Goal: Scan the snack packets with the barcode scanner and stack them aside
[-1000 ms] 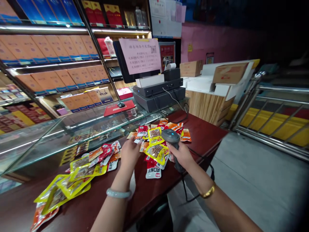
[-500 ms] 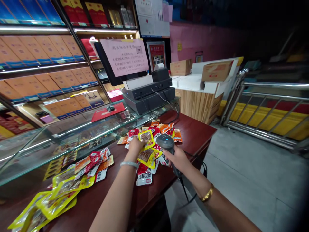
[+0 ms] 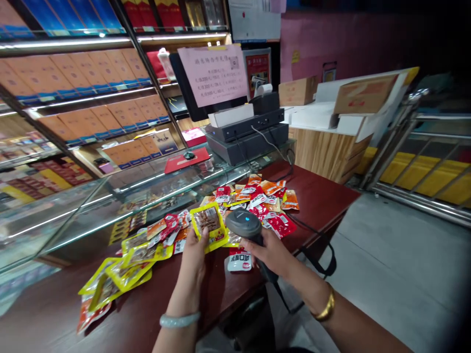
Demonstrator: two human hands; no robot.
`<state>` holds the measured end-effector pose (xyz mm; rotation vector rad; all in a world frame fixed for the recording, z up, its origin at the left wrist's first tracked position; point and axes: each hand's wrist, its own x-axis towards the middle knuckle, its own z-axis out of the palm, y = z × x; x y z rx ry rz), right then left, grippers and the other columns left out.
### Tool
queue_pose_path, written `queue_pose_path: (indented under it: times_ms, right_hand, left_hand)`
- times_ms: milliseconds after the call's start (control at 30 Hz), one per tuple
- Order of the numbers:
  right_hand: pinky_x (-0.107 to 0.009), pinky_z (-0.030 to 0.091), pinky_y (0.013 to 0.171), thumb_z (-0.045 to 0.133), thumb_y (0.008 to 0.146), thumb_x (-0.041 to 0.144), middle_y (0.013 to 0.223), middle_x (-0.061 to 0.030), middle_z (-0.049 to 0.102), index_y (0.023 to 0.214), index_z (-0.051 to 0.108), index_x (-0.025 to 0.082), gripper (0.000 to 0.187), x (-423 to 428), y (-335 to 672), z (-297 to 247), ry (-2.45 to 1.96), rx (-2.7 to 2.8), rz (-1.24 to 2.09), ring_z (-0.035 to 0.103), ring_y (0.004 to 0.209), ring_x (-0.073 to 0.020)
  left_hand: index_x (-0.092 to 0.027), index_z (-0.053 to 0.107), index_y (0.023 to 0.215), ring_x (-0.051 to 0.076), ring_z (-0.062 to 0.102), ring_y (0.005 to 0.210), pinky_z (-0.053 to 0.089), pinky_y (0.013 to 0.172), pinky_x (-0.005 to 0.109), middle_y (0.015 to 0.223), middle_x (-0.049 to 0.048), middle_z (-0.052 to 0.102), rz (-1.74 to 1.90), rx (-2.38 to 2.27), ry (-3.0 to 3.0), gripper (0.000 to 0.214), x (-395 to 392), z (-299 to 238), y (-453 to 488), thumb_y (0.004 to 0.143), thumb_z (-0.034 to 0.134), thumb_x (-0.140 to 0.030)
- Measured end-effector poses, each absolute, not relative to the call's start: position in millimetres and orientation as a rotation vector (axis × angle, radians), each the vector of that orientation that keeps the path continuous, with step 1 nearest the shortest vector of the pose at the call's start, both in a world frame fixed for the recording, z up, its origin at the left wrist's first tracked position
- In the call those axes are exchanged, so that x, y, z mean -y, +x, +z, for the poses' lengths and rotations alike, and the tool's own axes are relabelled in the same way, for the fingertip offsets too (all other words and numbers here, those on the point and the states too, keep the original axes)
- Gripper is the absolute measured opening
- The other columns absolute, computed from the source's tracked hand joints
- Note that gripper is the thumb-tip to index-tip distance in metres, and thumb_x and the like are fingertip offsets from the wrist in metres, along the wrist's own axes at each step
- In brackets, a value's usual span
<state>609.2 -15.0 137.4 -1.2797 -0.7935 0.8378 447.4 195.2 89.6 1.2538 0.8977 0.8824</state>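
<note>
My left hand (image 3: 196,250) pinches a yellow-edged snack packet (image 3: 206,221) by its lower edge, holding it up over the counter. Dark brown food shows through the packet's clear window. A dark grey barcode scanner (image 3: 243,223) is gripped by its handle in my right hand (image 3: 270,252), its head close to the packet and a small blue light on top. Behind the scanner lies a heap of red, orange and white snack packets (image 3: 274,189). To the left, more yellow packets (image 3: 130,272) overlap in a row, with several red and orange ones (image 3: 169,225) at its far end.
The dark red counter (image 3: 316,191) borders a glass display case (image 3: 99,196). Behind stand a monitor (image 3: 176,83) with a pink notice and a black cash drawer (image 3: 250,142). The scanner's cable (image 3: 327,264) loops off the counter's right edge. A metal railing (image 3: 423,191) is at right.
My left hand has lifted a yellow packet from the heap and brought it left and nearer, beside the scanner. The camera view has turned left. My right hand still grips the scanner.
</note>
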Motion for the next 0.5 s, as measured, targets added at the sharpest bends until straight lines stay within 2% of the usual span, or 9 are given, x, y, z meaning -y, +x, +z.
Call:
queue_pose_path:
  times_ms: [200,333,433,500]
  right_hand:
    - [-0.025,0.052,0.046,0.097,0.082,0.064,0.067,0.0036,0.081,0.085,0.077,0.027,0.041,-20,573,137,-1.222,0.844,0.960,0.064,0.043,-0.0141]
    - [-0.024,0.050,0.045,0.094,0.084,0.065,0.058,0.0059,0.074,0.080,0.073,0.028,0.043,-34,557,132,-1.228,0.866,0.966,0.062,0.040,-0.0140]
    - [-0.025,0.049,0.044,0.094,0.085,0.070,0.048,0.0080,0.065,0.075,0.068,0.030,0.049,-35,553,129,-1.232,0.881,0.981,0.059,0.037,-0.0148]
    - [-0.026,0.050,0.044,0.096,0.082,0.074,0.050,0.0081,0.067,0.076,0.067,0.031,0.053,-32,554,128,-1.237,0.875,0.984,0.060,0.037,-0.0158]
  left_hand:
    - [-0.027,0.079,0.124,0.042,0.096,0.125,0.080,0.110,0.057,0.119,0.0125,0.097,0.973,-0.960,1.154,0.057,-168,88,411,0.081,0.107,-0.052]
    - [-0.026,0.080,0.130,0.042,0.097,0.122,0.081,0.106,0.055,0.119,0.0125,0.098,0.993,-0.934,1.103,0.065,-153,92,396,0.081,0.112,-0.054]
    - [-0.028,0.081,0.129,0.043,0.096,0.121,0.080,0.105,0.056,0.115,0.0121,0.096,1.020,-0.926,1.064,0.070,-151,92,387,0.075,0.115,-0.055]
    - [-0.028,0.080,0.126,0.043,0.095,0.121,0.079,0.106,0.056,0.112,0.0118,0.095,1.016,-0.957,1.076,0.071,-157,89,377,0.073,0.115,-0.059]
